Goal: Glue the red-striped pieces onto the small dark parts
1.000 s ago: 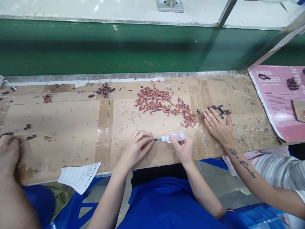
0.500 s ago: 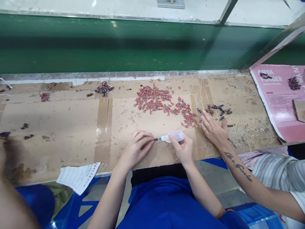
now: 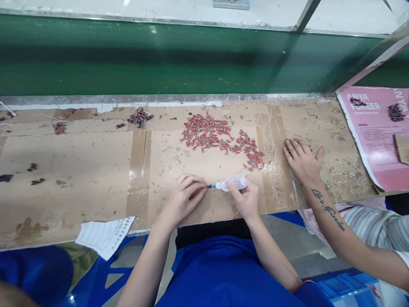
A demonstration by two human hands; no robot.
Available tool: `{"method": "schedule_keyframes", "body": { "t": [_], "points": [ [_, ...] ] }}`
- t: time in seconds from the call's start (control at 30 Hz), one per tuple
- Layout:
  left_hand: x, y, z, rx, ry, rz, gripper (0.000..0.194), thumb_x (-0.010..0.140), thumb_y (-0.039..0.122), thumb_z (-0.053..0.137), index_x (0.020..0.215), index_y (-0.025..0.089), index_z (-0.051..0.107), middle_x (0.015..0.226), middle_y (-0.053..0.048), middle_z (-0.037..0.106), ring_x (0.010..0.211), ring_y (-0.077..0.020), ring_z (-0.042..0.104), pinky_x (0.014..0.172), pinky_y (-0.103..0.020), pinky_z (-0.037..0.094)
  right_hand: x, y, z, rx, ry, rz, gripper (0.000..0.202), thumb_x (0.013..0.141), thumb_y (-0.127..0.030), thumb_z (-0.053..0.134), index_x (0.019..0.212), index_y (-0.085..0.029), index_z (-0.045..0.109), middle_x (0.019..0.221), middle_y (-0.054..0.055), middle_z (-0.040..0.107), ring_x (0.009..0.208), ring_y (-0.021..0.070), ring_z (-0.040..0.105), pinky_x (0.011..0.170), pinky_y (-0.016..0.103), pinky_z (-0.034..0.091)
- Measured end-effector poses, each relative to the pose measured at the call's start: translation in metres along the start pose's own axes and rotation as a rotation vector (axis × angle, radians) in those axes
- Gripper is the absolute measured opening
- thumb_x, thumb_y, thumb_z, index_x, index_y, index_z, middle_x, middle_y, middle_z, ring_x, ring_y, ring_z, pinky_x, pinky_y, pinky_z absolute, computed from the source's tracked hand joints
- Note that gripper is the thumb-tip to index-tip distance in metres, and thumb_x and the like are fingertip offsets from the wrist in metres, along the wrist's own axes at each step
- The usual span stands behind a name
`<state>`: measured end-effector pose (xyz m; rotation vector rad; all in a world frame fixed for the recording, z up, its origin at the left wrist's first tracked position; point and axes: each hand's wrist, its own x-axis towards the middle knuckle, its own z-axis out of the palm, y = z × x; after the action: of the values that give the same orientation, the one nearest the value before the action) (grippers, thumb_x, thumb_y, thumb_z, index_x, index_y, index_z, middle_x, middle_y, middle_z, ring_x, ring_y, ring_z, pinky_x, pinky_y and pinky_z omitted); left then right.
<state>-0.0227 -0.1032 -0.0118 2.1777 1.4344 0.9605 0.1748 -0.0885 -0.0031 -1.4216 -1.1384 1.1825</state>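
My left hand (image 3: 187, 197) rests low on the cardboard-covered table, thumb and fingertips pinching a small dark part (image 3: 208, 186). From the right, my right hand (image 3: 245, 197) holds a small translucent squeeze bottle (image 3: 231, 183) lying nearly level. Its thin blue-green nozzle (image 3: 214, 186) points left and meets or nearly meets the dark part; the exact contact is too small to tell. Beyond both hands spreads a large pile of small red and dark parts (image 3: 206, 131), with a smaller cluster (image 3: 252, 151) trailing off to its right.
At right, another person's tattooed forearm and hand (image 3: 303, 164) lie flat on the cardboard. A pink printed sheet (image 3: 370, 140) carries dark parts. Farther left are a dark pile (image 3: 139, 117), a reddish bunch (image 3: 59, 128) and a paper (image 3: 104, 236) over the table's edge.
The other person's hand at right has moved right, now covering the dark parts that lay there. The arm at far left has withdrawn toward the bottom corner. My hands look unmoved.
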Motion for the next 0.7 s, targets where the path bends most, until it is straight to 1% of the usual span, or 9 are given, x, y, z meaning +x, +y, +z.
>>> {"method": "schedule_keyframes", "body": {
  "t": [0.1, 0.27, 0.37, 0.47, 0.53, 0.6, 0.7],
  "points": [
    [0.0, 0.002, 0.0, 0.012, -0.006, -0.005, 0.009, 0.092, 0.022, 0.06, 0.091, 0.022, 0.068, 0.093, -0.004, 0.071, 0.09, -0.0189, 0.062, 0.081, -0.037, 0.051, 0.0, -0.002, 0.001, 0.002, 0.009, -0.002, 0.018, 0.074, -0.035, 0.071, 0.069, -0.018, 0.069, 0.065, 0.002, 0.071, 0.06, 0.0169, 0.064, 0.057, 0.027, 0.051],
    [0.0, 0.004, 0.0, 0.03, -0.008, -0.014, 0.01, 0.093, 0.022, 0.059, 0.091, 0.022, 0.068, 0.093, -0.004, 0.071, 0.091, -0.0189, 0.062, 0.082, -0.037, 0.051, -0.001, -0.002, 0.001, 0.006, 0.033, -0.004, 0.019, 0.075, -0.035, 0.071, 0.067, -0.018, 0.068, 0.061, 0.001, 0.068, 0.056, 0.0152, 0.06, 0.053, 0.026, 0.048],
    [-0.002, 0.003, 0.001, 0.037, -0.007, -0.01, 0.01, 0.094, 0.023, 0.058, 0.09, 0.022, 0.068, 0.093, -0.003, 0.071, 0.091, -0.0187, 0.062, 0.082, -0.037, 0.052, 0.001, -0.002, 0.0, 0.05, 0.083, -0.005, 0.02, 0.074, -0.036, 0.072, 0.066, -0.018, 0.067, 0.06, 0.001, 0.067, 0.057, 0.0157, 0.062, 0.055, 0.027, 0.05],
    [-0.003, 0.001, 0.003, 0.053, -0.008, -0.016, 0.013, 0.096, 0.026, 0.055, 0.093, 0.022, 0.067, 0.094, -0.004, 0.071, 0.092, -0.0193, 0.063, 0.083, -0.038, 0.052, 0.004, -0.003, -0.002, 0.141, 0.195, -0.005, 0.021, 0.075, -0.038, 0.07, 0.076, -0.018, 0.07, 0.073, 0.004, 0.073, 0.067, 0.0192, 0.068, 0.061, 0.03, 0.053],
    [-0.004, 0.0, 0.003, 0.037, 0.002, -0.029, 0.014, 0.097, 0.027, 0.054, 0.095, 0.023, 0.067, 0.095, -0.004, 0.073, 0.094, -0.0198, 0.065, 0.083, -0.039, 0.053, 0.006, -0.007, -0.002, 0.163, 0.224, -0.022, 0.025, 0.073, -0.038, 0.072, 0.089, -0.018, 0.07, 0.085, 0.006, 0.075, 0.075, 0.0215, 0.071, 0.067, 0.033, 0.055],
    [-0.005, 0.001, 0.002, -0.016, 0.028, -0.044, 0.012, 0.096, 0.027, 0.055, 0.097, 0.023, 0.066, 0.095, -0.004, 0.074, 0.093, -0.0192, 0.067, 0.084, -0.038, 0.055, 0.006, -0.01, 0.001, 0.137, 0.162, -0.071, 0.032, 0.069, -0.035, 0.076, 0.097, -0.02, 0.067, 0.093, 0.008, 0.076, 0.084, 0.0237, 0.072, 0.074, 0.035, 0.056],
    [-0.01, 0.004, -0.002, -0.112, 0.101, -0.101, 0.008, 0.093, 0.024, 0.059, 0.095, 0.022, 0.066, 0.093, -0.004, 0.075, 0.089, -0.0181, 0.07, 0.081, -0.036, 0.058, 0.005, -0.013, 0.01, 0.055, -0.009, -0.181, 0.036, 0.069, -0.033, 0.076, 0.099, -0.022, 0.059, 0.094, 0.007, 0.076, 0.104, 0.0273, 0.07, 0.088, 0.04, 0.053]
  ]
}}
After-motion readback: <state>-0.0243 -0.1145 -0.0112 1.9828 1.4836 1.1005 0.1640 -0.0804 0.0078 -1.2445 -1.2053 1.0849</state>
